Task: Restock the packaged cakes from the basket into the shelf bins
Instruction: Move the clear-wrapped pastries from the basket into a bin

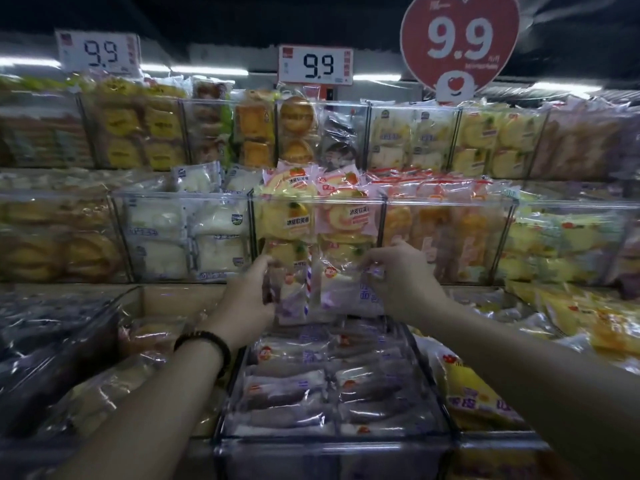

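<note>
While left grip [247, 289] clamps cake packet [292, 296], right grip [405, 278] pinches second packet [343, 293], above bin [329, 440].

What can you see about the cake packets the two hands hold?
The cake packets are shiny clear plastic with purple-and-white print, a red-orange badge and pale cake inside. They stand upright, side by side, above the clear bin of similar packets. The left hand grips one side, the right hand pinches the other.

Outstretched, the left hand [247, 289] and right hand [405, 278] pinch.
</note>
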A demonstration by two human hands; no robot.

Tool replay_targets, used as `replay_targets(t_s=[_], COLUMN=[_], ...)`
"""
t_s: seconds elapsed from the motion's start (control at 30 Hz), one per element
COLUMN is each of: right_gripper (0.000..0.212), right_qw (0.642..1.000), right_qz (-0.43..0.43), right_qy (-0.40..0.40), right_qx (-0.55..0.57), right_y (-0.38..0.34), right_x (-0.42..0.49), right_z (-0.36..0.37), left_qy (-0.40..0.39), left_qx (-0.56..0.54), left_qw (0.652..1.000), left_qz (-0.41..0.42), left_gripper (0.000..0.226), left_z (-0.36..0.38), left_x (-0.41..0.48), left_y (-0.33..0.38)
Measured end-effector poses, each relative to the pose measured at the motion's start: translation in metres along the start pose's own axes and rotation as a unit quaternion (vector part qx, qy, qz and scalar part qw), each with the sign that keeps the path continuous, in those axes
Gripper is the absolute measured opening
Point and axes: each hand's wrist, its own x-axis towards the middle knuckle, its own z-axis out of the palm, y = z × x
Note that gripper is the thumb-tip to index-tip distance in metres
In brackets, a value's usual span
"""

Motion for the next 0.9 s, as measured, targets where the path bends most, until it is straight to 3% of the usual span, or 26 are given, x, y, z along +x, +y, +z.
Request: replay_targets(t_s=[0.13,0.33,0.5,0.57,0.67,0.8,0.9], right_gripper=[0.017,0.03,0.019,0.02,0.035,0.036,0.064], right_qw=[1.0,0.998,0.977,0.965,0.971,0.981,0.962], right_qz=[0.009,0.012,0.047,0.034,0.002,0.032,0.003], right_qy=[-0.012,-0.039,-0.08,-0.068,-0.06,-0.17,-0.24], right_qx=[-0.004,-0.049,-0.191,-0.252,-0.231,-0.092,-0.127], right_y=[0.007,0.01,0.01,0.004,-0.011,-0.027,-0.03], right_x=[0.001,0.01,0.015,0.015,0.013,0.01,0.007], right_z=[0.014,0.019,0.016,0.017,0.019,0.017,0.016], left_qy=[0.03,0.082,0.158,0.181,0.122,0.006,-0.018], left_qx=[0.1,0.153,0.175,0.192,0.199,0.235,0.255], left_qw=[0.995,0.984,0.972,0.961,0.956,0.968,0.965], left_qz=[0.004,-0.038,0.01,0.082,0.179,0.093,0.067], left_gripper=[0.051,0.045,0.056,0.058,0.06,0.079,0.079], left_z=[0.006,0.001,0.006,0.005,0.008,0.016,0.017], left_x=[0.0,0.005,0.005,0.001,-0.004,-0.003,-0.004], left_y=[0.007,-0.004,0.005,0.013,0.021,0.013,0.009])
